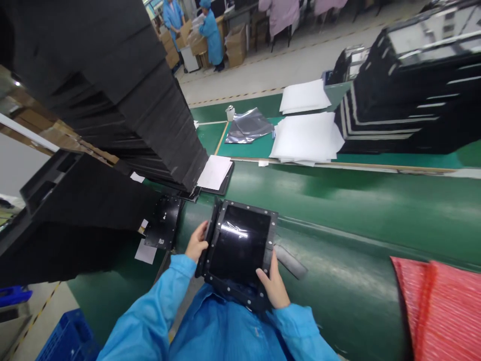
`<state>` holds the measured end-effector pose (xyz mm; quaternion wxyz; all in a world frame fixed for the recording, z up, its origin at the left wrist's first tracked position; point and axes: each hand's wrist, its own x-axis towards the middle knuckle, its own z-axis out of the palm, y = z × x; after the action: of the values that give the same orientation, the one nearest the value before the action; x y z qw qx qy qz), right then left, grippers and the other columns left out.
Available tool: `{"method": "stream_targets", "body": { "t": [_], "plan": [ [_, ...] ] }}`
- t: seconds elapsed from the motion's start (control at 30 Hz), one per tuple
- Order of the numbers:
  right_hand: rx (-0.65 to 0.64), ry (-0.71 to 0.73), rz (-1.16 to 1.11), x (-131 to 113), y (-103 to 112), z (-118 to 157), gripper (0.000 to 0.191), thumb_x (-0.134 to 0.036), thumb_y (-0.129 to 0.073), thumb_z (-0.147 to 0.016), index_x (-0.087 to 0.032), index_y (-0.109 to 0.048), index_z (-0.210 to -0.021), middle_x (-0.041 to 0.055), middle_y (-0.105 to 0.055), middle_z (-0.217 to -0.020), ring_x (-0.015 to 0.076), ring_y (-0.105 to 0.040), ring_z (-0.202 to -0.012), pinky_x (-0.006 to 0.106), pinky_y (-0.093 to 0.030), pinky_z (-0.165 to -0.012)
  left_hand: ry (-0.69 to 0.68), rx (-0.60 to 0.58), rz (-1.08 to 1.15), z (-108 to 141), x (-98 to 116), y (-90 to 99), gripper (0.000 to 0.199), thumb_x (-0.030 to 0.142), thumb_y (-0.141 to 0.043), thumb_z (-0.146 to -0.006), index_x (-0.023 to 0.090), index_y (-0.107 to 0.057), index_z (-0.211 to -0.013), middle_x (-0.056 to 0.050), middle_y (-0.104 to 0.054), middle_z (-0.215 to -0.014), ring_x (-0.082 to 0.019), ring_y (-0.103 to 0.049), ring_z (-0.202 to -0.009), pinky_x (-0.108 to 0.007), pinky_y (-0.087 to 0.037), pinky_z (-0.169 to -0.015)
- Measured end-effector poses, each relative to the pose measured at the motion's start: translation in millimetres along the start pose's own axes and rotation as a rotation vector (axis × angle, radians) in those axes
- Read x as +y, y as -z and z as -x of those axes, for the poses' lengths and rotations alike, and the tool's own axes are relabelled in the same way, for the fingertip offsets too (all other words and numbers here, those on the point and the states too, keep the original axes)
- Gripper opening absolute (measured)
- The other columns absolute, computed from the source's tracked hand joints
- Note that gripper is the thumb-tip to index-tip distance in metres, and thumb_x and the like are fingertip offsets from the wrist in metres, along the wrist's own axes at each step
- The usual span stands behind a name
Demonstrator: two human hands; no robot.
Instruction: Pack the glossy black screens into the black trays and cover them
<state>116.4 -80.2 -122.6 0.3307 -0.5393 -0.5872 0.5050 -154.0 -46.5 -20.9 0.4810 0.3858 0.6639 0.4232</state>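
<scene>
Head view: black panel held between both hands

The black panel (240, 245), bordered by a frame (273, 228) dotted with pale studs, is held glossy side up over the near side of the green table (345, 215), close to a blue coat (229, 333). The panel's left edge is grasped by the left hand (197, 242); its right edge is grasped by the right hand (274, 283). Whether the panel's underside is borne by the table cannot be told.

Just beside the panel's right edge, a grey strip (292, 262) is seen. To the panel's left, a dark plate (164, 220) is set near a tall black stack (158, 100). Beyond the panel, white paper (215, 172) is laid on a black pad (228, 179); farther beyond, clear film (248, 126), a white bottle (230, 114) and white sheets (306, 138) are placed. Well to the panel's right, red wrap (449, 308) is piled. Far beyond the panel, boxes (236, 45) are seen beside a person in blue (212, 40).
</scene>
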Motion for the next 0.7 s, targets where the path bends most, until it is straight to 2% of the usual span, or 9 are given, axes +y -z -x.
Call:
{"method": "stream_targets", "body": {
  "t": [0.07,0.13,0.2,0.23,0.33,0.5,0.57,0.63,0.7],
  "plan": [
    [-0.001,0.044,0.117,-11,1,4,0.084,-0.057,-0.041,-0.087,-0.012,-0.008,-0.151,0.0172,-0.019,-0.155,0.0303,-0.025,-0.141,0.049,-0.034,-0.11,0.06,0.004,0.01,-6,-23,-9.3,0.078,0.012,-0.052,-0.05,0.015,-0.05,-0.128,-0.011,-0.054,-0.135,-0.028,-0.047,-0.128,-0.044,-0.037,-0.11],
    [0.005,0.127,0.309,-26,9,11,0.079,-0.054,-0.045,-0.086,-0.014,-0.02,-0.149,0.0173,-0.022,-0.154,0.0345,-0.041,-0.132,0.049,-0.045,-0.1,0.067,-0.004,-0.026,-7,-35,-18.5,0.073,0.013,-0.056,-0.055,0.014,-0.049,-0.128,-0.01,-0.055,-0.134,-0.027,-0.048,-0.127,-0.045,-0.033,-0.112],
    [-0.022,0.185,0.464,-43,16,20,0.064,-0.048,-0.043,-0.088,-0.02,-0.034,-0.145,0.0154,-0.027,-0.153,0.0326,-0.063,-0.104,0.046,-0.055,-0.081,0.07,-0.022,-0.08,-6,-37,-24.1,0.071,0.017,-0.062,-0.062,0.013,-0.046,-0.131,-0.011,-0.054,-0.135,-0.027,-0.047,-0.128,-0.045,-0.029,-0.114],
    [-0.05,0.185,0.491,-51,18,25,0.059,-0.047,-0.042,-0.089,-0.022,-0.039,-0.142,0.014,-0.027,-0.152,0.0287,-0.067,-0.087,0.044,-0.056,-0.071,0.079,-0.031,-0.101,-6,-36,-25.8,0.071,0.018,-0.064,-0.064,0.013,-0.045,-0.133,-0.012,-0.053,-0.136,-0.027,-0.046,-0.129,-0.045,-0.028,-0.115],
    [-0.085,0.034,0.264,-61,23,30,0.059,-0.052,-0.047,-0.085,-0.026,-0.045,-0.138,0.0124,-0.028,-0.153,0.0172,-0.062,-0.059,0.039,-0.055,-0.056,0.096,-0.059,-0.12,-6,-32,-28.8,0.073,0.017,-0.065,-0.067,0.013,-0.041,-0.136,-0.012,-0.049,-0.14,-0.026,-0.043,-0.132,-0.044,-0.026,-0.116],
    [0.016,-0.399,-0.511,-34,35,1,0.064,-0.065,-0.045,-0.08,-0.023,-0.055,-0.128,0.0149,-0.059,-0.127,0.0172,-0.06,-0.061,0.035,-0.055,-0.057,0.088,-0.064,-0.055,-6,-35,-34.7,0.075,0.017,-0.068,-0.068,0.015,-0.039,-0.137,-0.012,-0.048,-0.141,-0.025,-0.045,-0.13,-0.044,-0.029,-0.115],
    [0.117,-0.455,-0.553,-30,36,-12,0.066,-0.066,-0.053,-0.073,-0.024,-0.059,-0.124,0.013,-0.065,-0.116,0.0178,-0.061,-0.062,0.034,-0.055,-0.055,0.08,-0.043,-0.03,-6,-36,-37.6,0.075,0.02,-0.07,-0.068,0.016,-0.04,-0.137,-0.012,-0.048,-0.14,-0.025,-0.045,-0.13,-0.045,-0.03,-0.114],
    [0.197,-0.485,-0.436,-38,35,-22,0.07,-0.063,-0.064,-0.064,-0.023,-0.06,-0.121,0.01,-0.069,-0.104,0.0192,-0.063,-0.064,0.032,-0.054,-0.054,0.076,-0.03,-0.03,-5,-36,-40.7,0.075,0.024,-0.071,-0.069,0.014,-0.041,-0.136,-0.014,-0.047,-0.141,-0.026,-0.044,-0.131,-0.045,-0.03,-0.115],
    [0.196,-0.539,-0.26,-55,34,-31,0.067,-0.06,-0.073,-0.055,-0.021,-0.066,-0.108,0.008,-0.071,-0.088,0.0233,-0.065,-0.069,0.031,-0.054,-0.054,0.077,-0.041,-0.048,-4,-35,-44.4,0.076,0.029,-0.071,-0.069,0.011,-0.04,-0.137,-0.017,-0.043,-0.143,-0.027,-0.041,-0.133,-0.044,-0.029,-0.116]
  ]
}}
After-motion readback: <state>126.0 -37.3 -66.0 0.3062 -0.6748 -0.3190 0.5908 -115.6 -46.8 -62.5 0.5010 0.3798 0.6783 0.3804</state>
